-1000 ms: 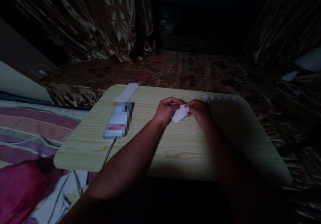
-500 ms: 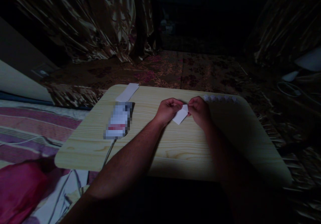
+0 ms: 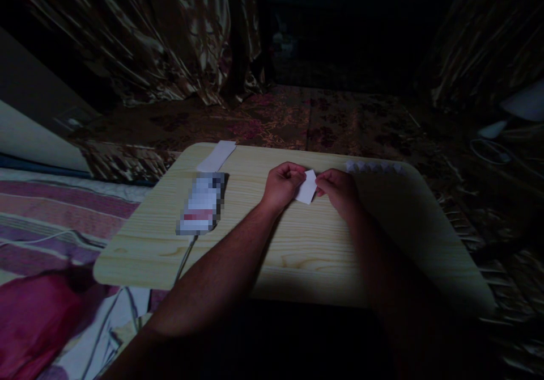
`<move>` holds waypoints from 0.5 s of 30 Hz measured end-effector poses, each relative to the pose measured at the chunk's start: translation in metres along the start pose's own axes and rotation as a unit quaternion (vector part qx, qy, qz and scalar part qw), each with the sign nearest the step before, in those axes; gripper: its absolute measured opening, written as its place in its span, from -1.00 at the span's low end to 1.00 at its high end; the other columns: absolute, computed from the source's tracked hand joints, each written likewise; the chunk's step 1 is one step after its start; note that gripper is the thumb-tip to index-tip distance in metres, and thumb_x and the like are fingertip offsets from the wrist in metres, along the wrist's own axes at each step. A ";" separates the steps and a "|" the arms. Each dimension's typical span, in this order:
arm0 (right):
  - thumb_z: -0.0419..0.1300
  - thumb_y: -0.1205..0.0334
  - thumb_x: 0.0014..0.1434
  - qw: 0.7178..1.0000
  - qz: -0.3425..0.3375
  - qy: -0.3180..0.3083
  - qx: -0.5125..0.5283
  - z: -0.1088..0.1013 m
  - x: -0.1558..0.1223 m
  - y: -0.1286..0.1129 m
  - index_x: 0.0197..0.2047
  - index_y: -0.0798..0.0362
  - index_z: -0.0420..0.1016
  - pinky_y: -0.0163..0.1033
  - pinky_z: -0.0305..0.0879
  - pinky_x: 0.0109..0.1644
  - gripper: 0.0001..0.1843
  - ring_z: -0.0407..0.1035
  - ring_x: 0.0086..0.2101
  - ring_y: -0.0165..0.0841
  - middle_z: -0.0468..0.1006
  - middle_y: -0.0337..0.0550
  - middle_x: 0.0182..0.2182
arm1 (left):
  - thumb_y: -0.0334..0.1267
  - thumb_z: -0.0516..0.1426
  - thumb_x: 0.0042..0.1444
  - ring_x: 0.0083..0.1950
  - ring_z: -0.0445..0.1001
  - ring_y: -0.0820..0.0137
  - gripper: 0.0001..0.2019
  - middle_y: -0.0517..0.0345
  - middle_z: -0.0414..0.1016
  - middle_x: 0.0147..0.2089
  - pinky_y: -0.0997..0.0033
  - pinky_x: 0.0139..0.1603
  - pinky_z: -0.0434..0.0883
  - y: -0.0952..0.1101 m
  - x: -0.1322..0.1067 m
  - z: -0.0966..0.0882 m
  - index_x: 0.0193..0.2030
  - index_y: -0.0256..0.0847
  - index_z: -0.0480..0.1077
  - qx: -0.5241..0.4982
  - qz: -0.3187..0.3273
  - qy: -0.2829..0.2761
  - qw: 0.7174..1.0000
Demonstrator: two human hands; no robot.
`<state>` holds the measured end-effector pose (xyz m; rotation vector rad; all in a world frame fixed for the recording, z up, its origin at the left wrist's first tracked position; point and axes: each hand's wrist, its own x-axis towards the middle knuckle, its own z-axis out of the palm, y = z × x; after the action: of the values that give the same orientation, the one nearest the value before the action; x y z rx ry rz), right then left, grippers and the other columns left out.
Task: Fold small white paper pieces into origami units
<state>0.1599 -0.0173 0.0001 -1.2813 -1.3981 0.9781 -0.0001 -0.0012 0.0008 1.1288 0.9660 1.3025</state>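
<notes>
A small piece of folded white paper (image 3: 306,189) is held up between my two hands, over the far middle of the wooden table (image 3: 297,244). My left hand (image 3: 283,186) pinches its left edge between thumb and fingers. At its right edge, my right hand (image 3: 339,189) has thumb and forefinger pressed together on the paper. Beyond my right hand, several small folded white paper pieces (image 3: 374,167) stand in a row along the table's back edge.
White paper strips (image 3: 217,155) lie at the table's back left corner. In front of them is a blurred-out device, seemingly a phone (image 3: 200,204), with a cable (image 3: 185,260) running off the front edge. A striped bed cover (image 3: 63,221) borders the left side; patterned curtains (image 3: 199,34) hang behind.
The paper has turned between my fingers and now stands more upright. My right hand has shifted slightly right and down, while my left hand has moved slightly up.
</notes>
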 end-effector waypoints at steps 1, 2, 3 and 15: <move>0.23 0.11 0.03 1.000 -0.001 -0.002 -0.007 0.000 0.000 0.001 -0.37 0.10 0.47 -0.33 0.34 -0.45 -0.79 0.44 -0.55 -0.40 0.53 -0.22 -0.56 | -0.26 0.31 -0.14 -0.52 0.38 0.49 -0.74 0.19 0.49 -0.46 0.50 -0.52 0.29 0.000 -0.001 0.000 -0.26 -0.24 0.49 -0.002 -0.003 -0.018 1.000; 0.23 0.11 0.03 1.000 -0.003 -0.008 -0.015 0.000 0.000 0.003 -0.37 0.09 0.47 -0.32 0.34 -0.45 -0.79 0.45 -0.54 -0.39 0.53 -0.22 -0.56 | -0.26 0.30 -0.14 -0.52 0.38 0.49 -0.69 0.19 0.50 -0.44 0.50 -0.51 0.29 0.001 -0.001 0.000 -0.18 -0.22 0.49 -0.001 -0.004 -0.042 0.999; 0.23 0.11 0.03 1.000 -0.004 -0.016 -0.023 0.000 0.000 0.004 -0.37 0.09 0.47 -0.32 0.34 -0.45 -0.80 0.45 -0.54 -0.38 0.54 -0.22 -0.55 | -0.26 0.30 -0.12 -0.51 0.39 0.49 -0.64 0.19 0.51 -0.42 0.50 -0.50 0.29 0.001 -0.002 0.000 -0.12 -0.21 0.49 0.003 -0.001 -0.067 0.998; 0.16 0.12 0.12 0.995 -0.068 -0.024 -0.071 -0.004 0.002 0.010 -0.34 0.07 0.47 -0.35 0.15 -0.48 -0.80 0.29 -0.52 -0.43 0.45 -0.27 -0.54 | -0.24 0.31 -0.11 -0.47 0.33 0.52 -0.79 0.19 0.46 -0.45 0.51 -0.44 0.25 -0.004 0.001 -0.005 -0.33 -0.26 0.46 0.036 0.023 -0.131 0.990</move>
<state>0.1660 -0.0139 -0.0087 -1.2543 -1.5945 0.8324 -0.0043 0.0009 -0.0042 1.3470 0.8001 1.1295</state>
